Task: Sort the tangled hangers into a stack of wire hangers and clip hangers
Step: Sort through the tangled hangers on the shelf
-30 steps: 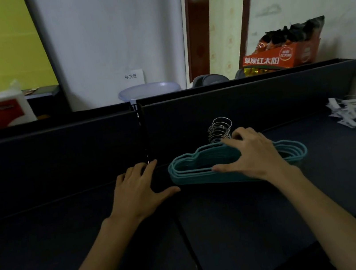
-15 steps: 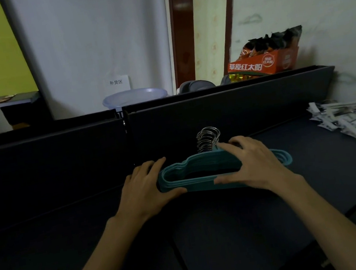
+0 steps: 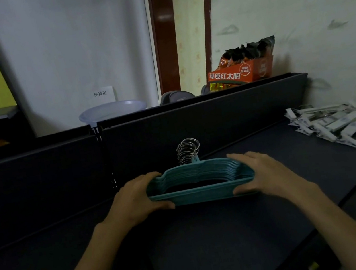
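Fingers [image 3: 149,176] of both hands grip teal hanger stack [image 3: 199,181] ends.

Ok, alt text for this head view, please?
Both hands, left hand and right hand, grip the ends of a squared-up stack of teal hangers on a dark desk. Their metal hooks point at the partition; white clip hangers lie piled far right.

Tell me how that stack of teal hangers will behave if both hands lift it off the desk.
The teal hanger stack looks stiff, so it should lift flat. Its layers sit loose, slightly fanned at the right end, so they may slide apart unless the left hand and right hand squeeze inward. The bunched metal hooks could snag.
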`<control>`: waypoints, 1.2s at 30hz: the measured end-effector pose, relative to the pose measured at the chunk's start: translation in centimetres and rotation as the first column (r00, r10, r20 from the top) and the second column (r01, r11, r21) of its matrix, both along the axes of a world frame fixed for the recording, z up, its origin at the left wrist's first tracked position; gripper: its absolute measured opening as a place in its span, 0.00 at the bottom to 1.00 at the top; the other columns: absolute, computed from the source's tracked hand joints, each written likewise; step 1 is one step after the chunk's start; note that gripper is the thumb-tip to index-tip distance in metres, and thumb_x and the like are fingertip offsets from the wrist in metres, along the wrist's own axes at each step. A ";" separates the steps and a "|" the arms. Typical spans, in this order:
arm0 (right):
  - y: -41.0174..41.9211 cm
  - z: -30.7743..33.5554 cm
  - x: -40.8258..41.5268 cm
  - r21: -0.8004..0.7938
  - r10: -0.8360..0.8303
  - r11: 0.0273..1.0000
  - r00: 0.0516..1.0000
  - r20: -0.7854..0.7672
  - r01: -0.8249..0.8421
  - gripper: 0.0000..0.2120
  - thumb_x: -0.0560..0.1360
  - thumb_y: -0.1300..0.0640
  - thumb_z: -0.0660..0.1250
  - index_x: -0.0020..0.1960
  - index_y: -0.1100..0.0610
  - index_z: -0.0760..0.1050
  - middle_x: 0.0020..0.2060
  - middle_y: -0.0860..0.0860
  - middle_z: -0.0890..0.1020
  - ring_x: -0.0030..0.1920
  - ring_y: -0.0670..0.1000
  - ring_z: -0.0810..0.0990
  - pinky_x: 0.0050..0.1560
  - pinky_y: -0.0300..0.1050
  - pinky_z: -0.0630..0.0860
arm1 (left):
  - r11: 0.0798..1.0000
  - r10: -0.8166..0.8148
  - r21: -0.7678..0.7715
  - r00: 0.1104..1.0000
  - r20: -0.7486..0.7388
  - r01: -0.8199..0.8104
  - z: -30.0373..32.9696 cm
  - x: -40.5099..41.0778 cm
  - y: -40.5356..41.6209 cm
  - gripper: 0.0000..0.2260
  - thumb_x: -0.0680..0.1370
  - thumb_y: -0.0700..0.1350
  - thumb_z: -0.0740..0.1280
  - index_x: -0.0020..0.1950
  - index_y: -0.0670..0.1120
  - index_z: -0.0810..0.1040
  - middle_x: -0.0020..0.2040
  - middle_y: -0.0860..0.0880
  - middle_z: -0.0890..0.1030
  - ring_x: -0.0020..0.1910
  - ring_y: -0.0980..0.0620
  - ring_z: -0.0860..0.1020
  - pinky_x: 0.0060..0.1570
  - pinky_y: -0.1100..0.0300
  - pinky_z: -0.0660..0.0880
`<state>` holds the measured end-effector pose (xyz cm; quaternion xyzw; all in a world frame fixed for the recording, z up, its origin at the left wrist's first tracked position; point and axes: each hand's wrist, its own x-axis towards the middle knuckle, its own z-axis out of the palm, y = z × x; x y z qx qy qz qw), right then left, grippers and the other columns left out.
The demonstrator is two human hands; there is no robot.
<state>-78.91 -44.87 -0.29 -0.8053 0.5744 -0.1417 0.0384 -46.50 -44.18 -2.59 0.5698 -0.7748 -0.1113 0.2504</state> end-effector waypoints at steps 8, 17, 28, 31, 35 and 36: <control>-1.4 -2.2 -1.5 -0.135 0.172 0.981 0.945 0.278 -0.139 0.43 0.58 0.32 0.72 0.70 0.44 0.66 0.54 0.42 0.77 0.54 0.43 0.76 0.57 0.46 0.74 | 0.998 -0.027 0.046 0.967 -0.252 0.040 -0.6 0.1 -0.4 0.35 0.50 0.72 0.73 0.55 0.68 0.71 0.52 0.64 0.77 0.52 0.67 0.75 0.49 0.76 0.67; -2.9 -4.4 -3.9 -0.043 0.246 0.968 0.895 0.373 -0.248 0.50 0.57 0.39 0.78 0.72 0.34 0.54 0.56 0.43 0.73 0.56 0.40 0.72 0.60 0.34 0.67 | 1.000 -0.027 -0.018 0.990 -0.135 0.025 -1.7 -0.1 -0.2 0.37 0.59 0.50 0.81 0.61 0.65 0.66 0.57 0.58 0.76 0.56 0.65 0.74 0.54 0.75 0.69; -4.7 -4.3 -5.0 -0.053 0.385 0.917 0.843 0.376 -0.395 0.47 0.58 0.54 0.81 0.71 0.41 0.61 0.58 0.45 0.75 0.56 0.41 0.74 0.53 0.22 0.65 | 0.996 0.077 -0.034 0.984 -0.161 -0.083 -1.2 -1.5 2.9 0.36 0.59 0.48 0.81 0.60 0.63 0.67 0.56 0.65 0.74 0.56 0.70 0.72 0.52 0.78 0.67; -4.5 -4.3 -5.0 -0.059 0.410 0.904 0.818 0.404 -0.424 0.47 0.57 0.54 0.82 0.70 0.41 0.63 0.56 0.44 0.76 0.56 0.41 0.75 0.53 0.24 0.67 | 0.992 0.101 -0.061 0.979 -0.176 -0.114 -1.5 -1.8 4.5 0.36 0.59 0.48 0.81 0.59 0.65 0.67 0.55 0.64 0.75 0.55 0.69 0.73 0.52 0.77 0.68; -3.9 -4.3 -3.8 -0.058 0.438 0.886 0.792 0.425 -0.460 0.45 0.56 0.54 0.82 0.69 0.41 0.66 0.55 0.45 0.78 0.56 0.40 0.75 0.54 0.25 0.68 | 0.984 0.130 -0.099 0.974 -0.184 -0.150 -1.9 -1.1 6.6 0.34 0.60 0.49 0.81 0.59 0.64 0.68 0.54 0.63 0.76 0.54 0.67 0.75 0.51 0.75 0.70; -3.8 -4.2 -3.3 -0.053 0.443 0.883 0.788 0.427 -0.467 0.45 0.56 0.54 0.82 0.68 0.42 0.66 0.55 0.45 0.78 0.56 0.39 0.75 0.54 0.25 0.68 | 0.982 0.138 -0.102 0.973 -0.186 -0.159 -2.0 -0.7 7.1 0.34 0.60 0.49 0.81 0.59 0.64 0.68 0.54 0.63 0.76 0.54 0.67 0.75 0.51 0.75 0.70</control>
